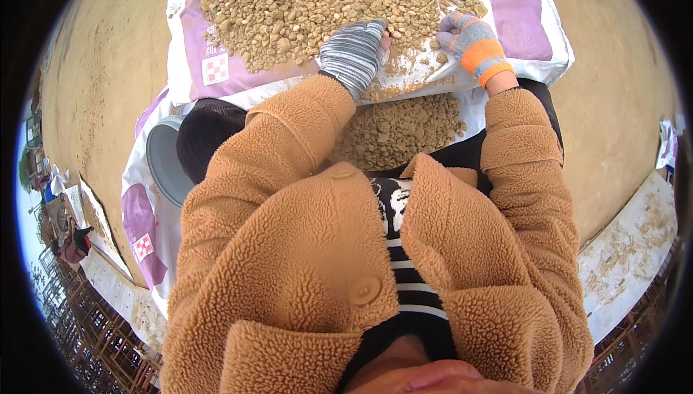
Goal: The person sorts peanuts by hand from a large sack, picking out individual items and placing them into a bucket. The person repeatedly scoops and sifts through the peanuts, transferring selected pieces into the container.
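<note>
A heap of brown soil clods (pixel 303 10) mixed with pale pink kernels (pixel 296 28), which look like peanuts, lies on a purple and white woven sack (pixel 522 12). My left hand (pixel 354 53), in a grey and white striped knit glove, rests at the heap's near edge. Its fingers curl inward, and whatever they may hold is hidden. To the right, my right hand (pixel 474 45) wears a grey and orange glove. Its bent fingertips reach the heap's near right edge, beside a few loose clods (pixel 441 58). Whether anything is pinched there is unclear.
A second heap of clods (pixel 406 129) lies below the sack's near edge, between my legs. Beside my left knee (pixel 208 137) is a grey round container (pixel 165 161). Another purple and white sack (pixel 143 231) spreads at left. Farther left, a person (pixel 74 245) is by pale sheets.
</note>
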The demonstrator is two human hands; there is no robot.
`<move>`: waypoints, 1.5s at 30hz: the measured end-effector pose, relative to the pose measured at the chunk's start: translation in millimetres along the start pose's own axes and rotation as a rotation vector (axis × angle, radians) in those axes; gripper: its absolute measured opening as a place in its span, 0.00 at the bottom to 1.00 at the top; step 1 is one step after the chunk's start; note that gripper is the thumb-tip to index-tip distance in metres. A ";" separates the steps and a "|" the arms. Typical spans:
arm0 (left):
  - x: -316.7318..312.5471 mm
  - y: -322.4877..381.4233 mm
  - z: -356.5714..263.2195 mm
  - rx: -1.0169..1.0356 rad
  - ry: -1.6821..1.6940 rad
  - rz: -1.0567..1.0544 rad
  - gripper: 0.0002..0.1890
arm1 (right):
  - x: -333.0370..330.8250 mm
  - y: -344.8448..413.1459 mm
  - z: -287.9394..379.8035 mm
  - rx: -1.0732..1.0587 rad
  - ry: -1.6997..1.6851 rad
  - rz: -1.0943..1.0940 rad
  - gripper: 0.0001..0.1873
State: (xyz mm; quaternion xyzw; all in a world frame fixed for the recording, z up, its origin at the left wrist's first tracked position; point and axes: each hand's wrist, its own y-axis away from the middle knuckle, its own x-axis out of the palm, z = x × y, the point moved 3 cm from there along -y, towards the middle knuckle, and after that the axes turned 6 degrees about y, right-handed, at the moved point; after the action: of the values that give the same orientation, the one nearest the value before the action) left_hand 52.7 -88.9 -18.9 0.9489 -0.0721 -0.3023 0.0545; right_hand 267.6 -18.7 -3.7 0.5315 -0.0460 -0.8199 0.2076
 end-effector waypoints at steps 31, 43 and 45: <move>-19.0 11.2 -18.4 -0.146 0.116 -0.077 0.13 | 9.6 -0.8 30.5 0.118 -1.193 0.169 0.09; -1.4 -1.4 -17.1 0.158 -0.642 0.080 0.12 | 35.7 -3.3 62.0 -0.240 0.173 -0.179 0.12; -1.3 -1.9 -13.9 0.169 -0.615 0.062 0.13 | 31.6 -5.8 50.5 -0.139 -0.006 -0.082 0.11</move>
State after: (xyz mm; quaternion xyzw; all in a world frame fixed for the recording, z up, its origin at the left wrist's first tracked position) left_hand 59.9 -85.9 -7.2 0.8117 -0.1390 -0.5659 -0.0396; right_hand 209.8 -33.1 -10.7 0.5147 0.0321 -0.8307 0.2099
